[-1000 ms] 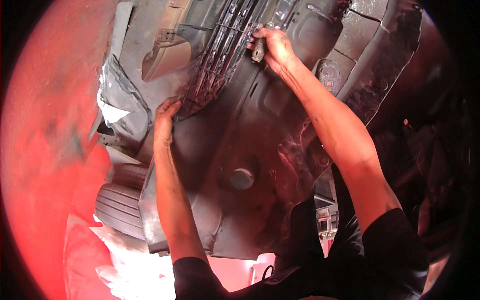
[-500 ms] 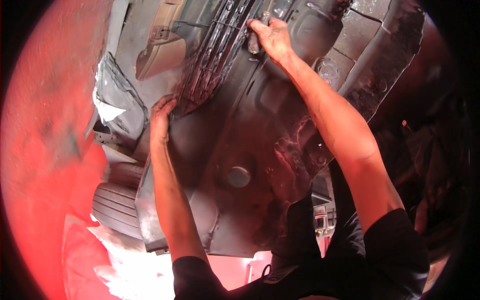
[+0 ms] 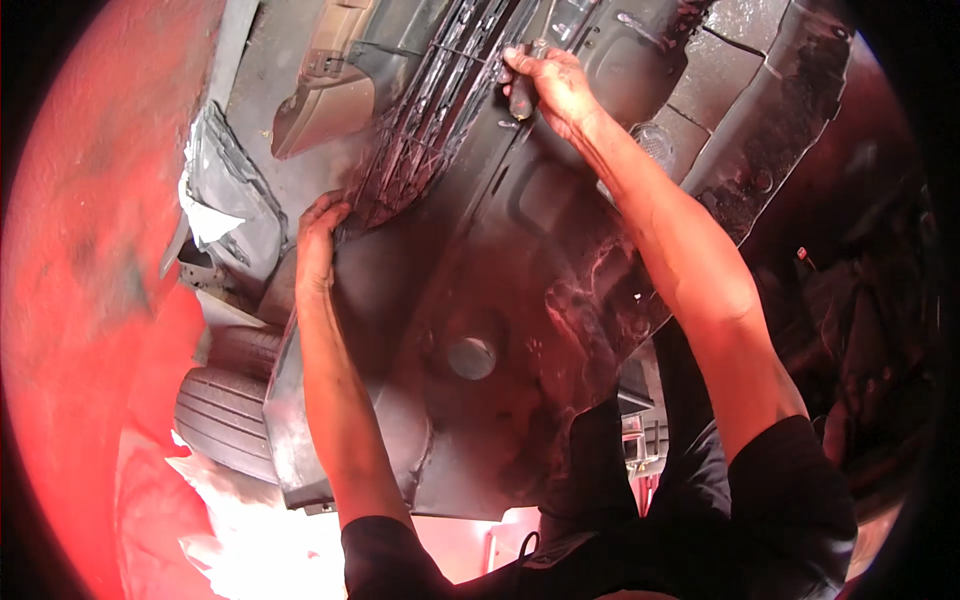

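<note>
right hand [image 3: 558, 88]: fingers wrapped around a dark tool handle [image 3: 522, 100], over the dark panel [image 3: 390, 285] beside the slatted grille [image 3: 425, 125]; left hand [image 3: 317, 230]: fingers close together at the grille's near end, whether pinching cannot be told; ribbed tyre [image 3: 225, 415] left of panel

a dark tyre [image 3: 222, 422] beside a red surface [image 3: 80, 290]
the tyre is grooved; a ragged white patch [image 3: 262, 530] glares below. farther up, an angular grey part [image 3: 238, 180] bears a white piece [image 3: 208, 222], with a brown part [image 3: 325, 115] to its right.
</note>
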`<state>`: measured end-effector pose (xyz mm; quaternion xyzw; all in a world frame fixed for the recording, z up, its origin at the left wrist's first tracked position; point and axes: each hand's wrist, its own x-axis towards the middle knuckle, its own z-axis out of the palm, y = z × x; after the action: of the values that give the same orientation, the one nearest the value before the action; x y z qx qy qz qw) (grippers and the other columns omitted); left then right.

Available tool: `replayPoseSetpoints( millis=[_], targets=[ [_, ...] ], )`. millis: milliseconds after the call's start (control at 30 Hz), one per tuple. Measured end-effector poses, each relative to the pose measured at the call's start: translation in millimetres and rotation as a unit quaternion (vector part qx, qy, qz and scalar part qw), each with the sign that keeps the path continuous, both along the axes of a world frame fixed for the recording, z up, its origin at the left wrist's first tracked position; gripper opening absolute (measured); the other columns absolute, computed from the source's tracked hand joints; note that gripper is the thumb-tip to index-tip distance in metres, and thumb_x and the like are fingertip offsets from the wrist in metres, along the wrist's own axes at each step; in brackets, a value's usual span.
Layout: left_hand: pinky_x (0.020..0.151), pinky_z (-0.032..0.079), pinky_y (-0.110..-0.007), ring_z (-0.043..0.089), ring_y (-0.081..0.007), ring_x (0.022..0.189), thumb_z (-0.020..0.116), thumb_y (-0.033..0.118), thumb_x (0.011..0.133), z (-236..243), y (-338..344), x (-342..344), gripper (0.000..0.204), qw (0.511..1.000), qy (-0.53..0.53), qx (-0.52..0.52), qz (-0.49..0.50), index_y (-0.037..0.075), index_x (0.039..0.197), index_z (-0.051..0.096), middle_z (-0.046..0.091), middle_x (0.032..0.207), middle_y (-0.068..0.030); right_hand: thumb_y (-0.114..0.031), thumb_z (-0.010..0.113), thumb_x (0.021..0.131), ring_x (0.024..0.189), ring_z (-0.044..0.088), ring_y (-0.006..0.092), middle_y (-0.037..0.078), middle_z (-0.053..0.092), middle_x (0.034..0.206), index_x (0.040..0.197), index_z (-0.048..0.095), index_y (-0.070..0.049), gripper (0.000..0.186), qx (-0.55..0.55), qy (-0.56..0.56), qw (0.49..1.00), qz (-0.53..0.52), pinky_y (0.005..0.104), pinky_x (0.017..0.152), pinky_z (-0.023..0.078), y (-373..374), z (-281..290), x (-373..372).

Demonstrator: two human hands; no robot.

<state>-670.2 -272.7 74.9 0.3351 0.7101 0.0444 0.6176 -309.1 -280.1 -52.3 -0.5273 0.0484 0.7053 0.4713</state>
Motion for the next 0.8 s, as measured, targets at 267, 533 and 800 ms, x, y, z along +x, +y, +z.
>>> replayPoseSetpoints(
  millis=[267,533,800],
  targets=[
    [0.097,0.041,-0.029,0.060,-0.0199,0.103,0.052,0.017,0.087,0,0,7,0.037,0.997,0.045,0.035,-0.059,-0.006,0.112,0.066,0.067,0.107,-0.0111,-0.002,0.073,0.084,0.062,0.065,0.0165,0.007,0.067,0.077,0.091,0.062,-0.003,0.013,0.009,-0.004,0.999,-0.043,0.0298,0.053,0.053,-1,-13,-5],
    [0.099,0.041,-0.030,0.058,-0.0192,0.105,0.051,0.018,0.088,7,-3,12,0.037,0.991,0.091,0.051,-0.088,-0.004,0.116,0.063,0.064,0.111,-0.0090,-0.003,0.065,0.089,0.056,0.061,0.0165,0.009,0.067,0.078,0.099,0.062,0.000,0.011,-0.019,-0.043,0.997,-0.065,0.0298,0.048,0.051,10,1,5],
    [0.098,0.041,-0.029,0.058,-0.0188,0.104,0.053,0.020,0.088,-10,-3,-12,0.038,0.999,0.028,0.003,-0.040,-0.003,0.115,0.064,0.064,0.111,-0.0080,-0.002,0.055,0.086,0.064,0.060,0.0219,0.009,0.061,0.074,0.088,0.061,-0.002,0.006,0.034,-0.010,0.989,-0.147,0.0359,0.052,0.050,67,-22,71]
  ],
)
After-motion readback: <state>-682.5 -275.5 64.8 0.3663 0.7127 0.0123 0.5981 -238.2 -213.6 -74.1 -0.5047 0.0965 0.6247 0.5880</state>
